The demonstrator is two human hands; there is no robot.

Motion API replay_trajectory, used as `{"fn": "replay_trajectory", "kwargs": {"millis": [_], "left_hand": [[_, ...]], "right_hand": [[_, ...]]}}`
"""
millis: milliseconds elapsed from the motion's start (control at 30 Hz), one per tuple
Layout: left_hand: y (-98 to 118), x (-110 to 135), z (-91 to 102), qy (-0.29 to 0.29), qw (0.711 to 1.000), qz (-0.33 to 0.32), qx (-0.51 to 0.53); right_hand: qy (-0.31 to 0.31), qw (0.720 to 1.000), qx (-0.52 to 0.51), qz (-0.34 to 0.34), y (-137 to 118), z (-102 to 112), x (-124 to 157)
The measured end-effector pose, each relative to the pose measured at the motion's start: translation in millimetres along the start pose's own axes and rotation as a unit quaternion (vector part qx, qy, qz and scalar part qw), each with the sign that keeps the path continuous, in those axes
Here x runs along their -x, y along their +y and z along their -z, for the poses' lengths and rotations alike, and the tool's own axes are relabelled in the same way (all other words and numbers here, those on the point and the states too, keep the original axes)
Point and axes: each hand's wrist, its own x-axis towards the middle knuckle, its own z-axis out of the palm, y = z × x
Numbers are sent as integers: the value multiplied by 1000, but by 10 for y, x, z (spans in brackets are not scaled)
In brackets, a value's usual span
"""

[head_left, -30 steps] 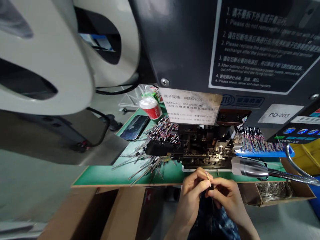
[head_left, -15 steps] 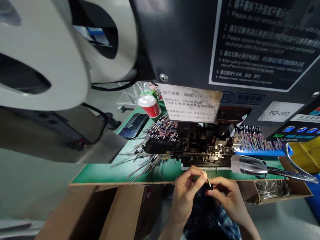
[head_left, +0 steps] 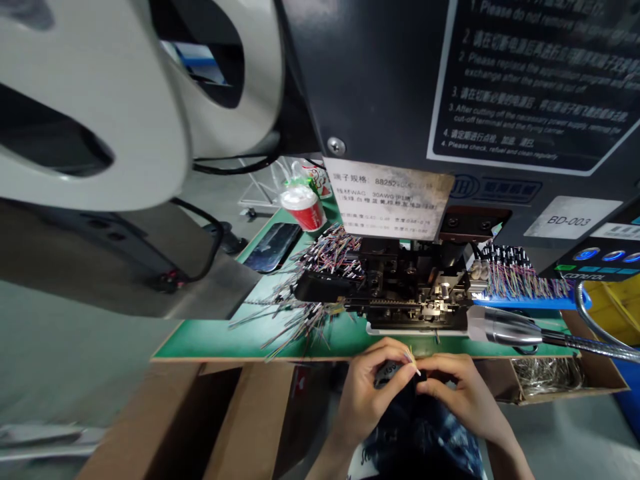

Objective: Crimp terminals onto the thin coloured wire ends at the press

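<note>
My left hand [head_left: 373,390] and my right hand [head_left: 463,393] meet just below the front edge of the green bench top [head_left: 210,340]. Together they pinch a small wire piece [head_left: 414,363] with thin strands at one end and a black connector at the other. The left fingers hold the strand end. My right fingers close round the black part. Right above the hands sits the black crimping head [head_left: 410,293] of a terminal machine [head_left: 400,93].
Loose wire pieces [head_left: 305,307] lie heaped left of the crimping head. More wired connectors fill a blue tray [head_left: 530,293] on the right, by a gooseneck lamp [head_left: 505,327]. A red cup [head_left: 303,210] and a phone [head_left: 273,247] lie behind. Cardboard boxes [head_left: 560,380] stand under the bench.
Both hands have drawn closer together and sunk slightly below the bench edge, still pinching the wire piece. The view has shifted a little.
</note>
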Motion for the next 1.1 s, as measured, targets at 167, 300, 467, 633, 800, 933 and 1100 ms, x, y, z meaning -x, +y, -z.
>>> {"fn": "replay_trajectory", "kwargs": {"millis": [167, 300, 467, 633, 800, 933, 1100], "left_hand": [[203, -54, 111, -78, 988, -32, -127], [311, -100, 159, -140, 964, -53, -219], [236, -92, 73, -70, 985, -68, -141], [50, -13, -203, 81, 991, -104, 29], [-41, 70, -434, 145, 982, -80, 93], [-99, 144, -459, 122, 983, 6, 137], [-125, 180, -343, 18, 987, 108, 116]], "right_hand": [[-16, 998, 58, 3, -28, 68, 25], [-52, 987, 134, 76, -106, 159, 3], [31, 998, 40, 48, -72, 105, 24], [167, 974, -149, -33, 34, -197, 92], [241, 944, -225, 0, 111, -417, 59], [250, 937, -243, 23, 114, -395, 19], [258, 953, -158, 33, 46, -312, 14]]}}
